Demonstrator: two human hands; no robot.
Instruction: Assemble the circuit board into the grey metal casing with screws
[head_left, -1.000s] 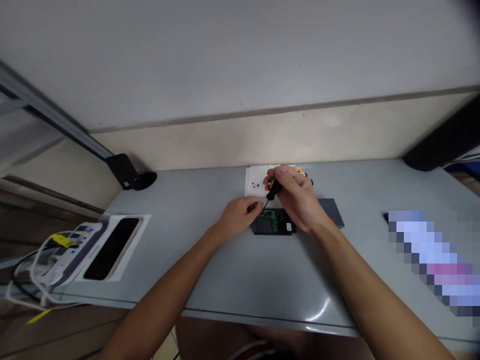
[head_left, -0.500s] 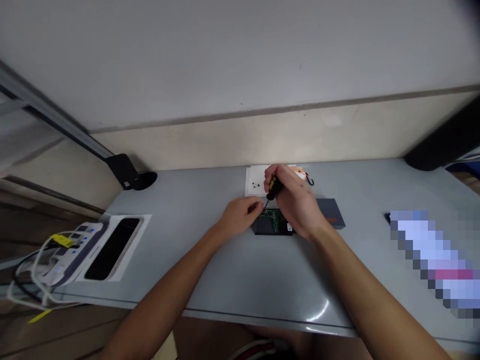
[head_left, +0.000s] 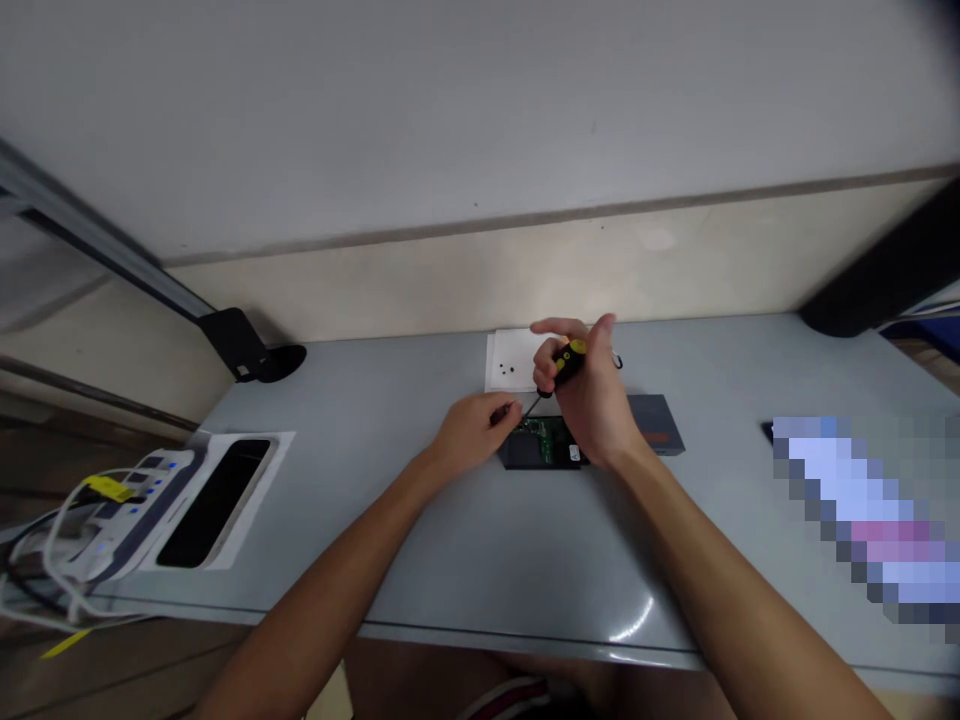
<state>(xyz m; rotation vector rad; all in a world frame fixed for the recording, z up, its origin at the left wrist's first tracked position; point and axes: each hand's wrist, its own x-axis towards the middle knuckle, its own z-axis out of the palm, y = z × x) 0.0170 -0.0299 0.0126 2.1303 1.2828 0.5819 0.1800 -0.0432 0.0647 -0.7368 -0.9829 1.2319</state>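
Grey desk [head_left: 450, 560] beneath your left hand [head_left: 472, 435] and right hand [head_left: 598, 408], pale wall [head_left: 420, 290] beyond, circuit-board case [head_left: 525, 452] between them, left fingers at its corner, pinch too hidden to tell, right fingers curled round the screwdriver [head_left: 568, 364], thumb and forefinger now lifted off its handle

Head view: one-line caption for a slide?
Right hand holds a screwdriver slanted down toward an exposed circuit board, left hand close by.

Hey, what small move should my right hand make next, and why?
Probably close your right hand more fully around the screwdriver: your index finger and thumb stick out, while the shaft slants down toward the circuit board beside your left hand.
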